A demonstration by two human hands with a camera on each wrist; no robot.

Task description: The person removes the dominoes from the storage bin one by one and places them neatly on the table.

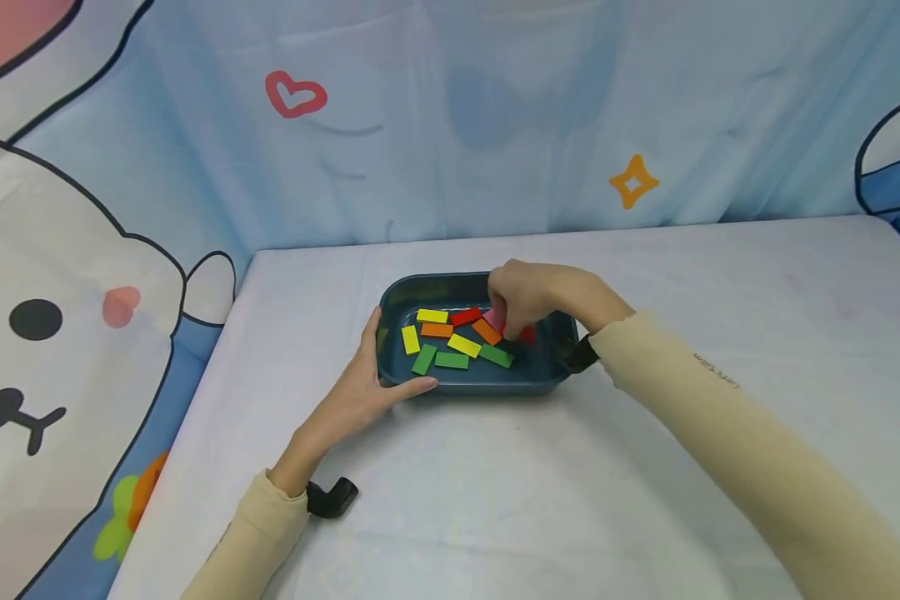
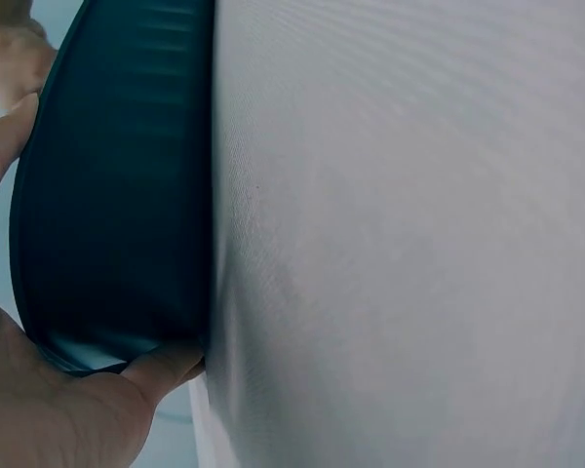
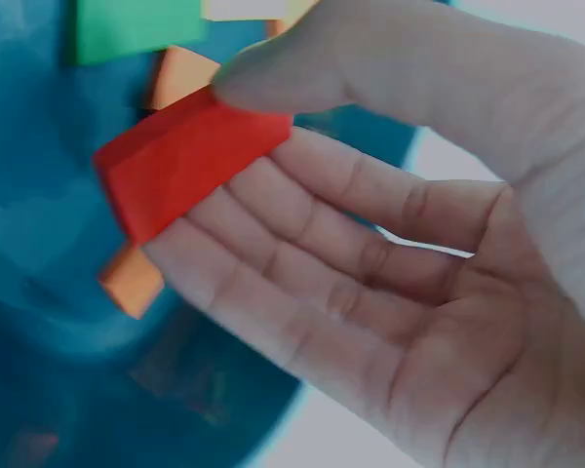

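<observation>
— Sleeves come first, cream ones, with a black strap at each wrist. What are the hands doing?

— Her or his left hand (image 1: 367, 392) braces the near-left corner of the dark teal tray (image 1: 547, 379), palm against the wall and thumb hooked under the rim, fingers fairly straight. The right hand (image 1: 528, 296) is down inside the tray at its right end, pinching a red block (image 3: 180, 166) between thumb and fingers; the wrist view shows it lifted off the tray floor.

— So how far along is it?

— Early, I'd judge. One block is in hand, and the others lie loose in the tray: yellow blocks (image 1: 432, 316), orange blocks (image 1: 437, 330), green blocks (image 1: 451, 360), another red one. None lies outside on the cloth.

— And the setting?

— Pale white tablecloth (image 1: 645, 467), slightly creased. Behind it hangs a light blue cartoon backdrop (image 1: 450, 117) with a red heart (image 1: 296, 94), an orange star (image 1: 633, 180) and a white bear face (image 1: 37, 333) at the left.
</observation>
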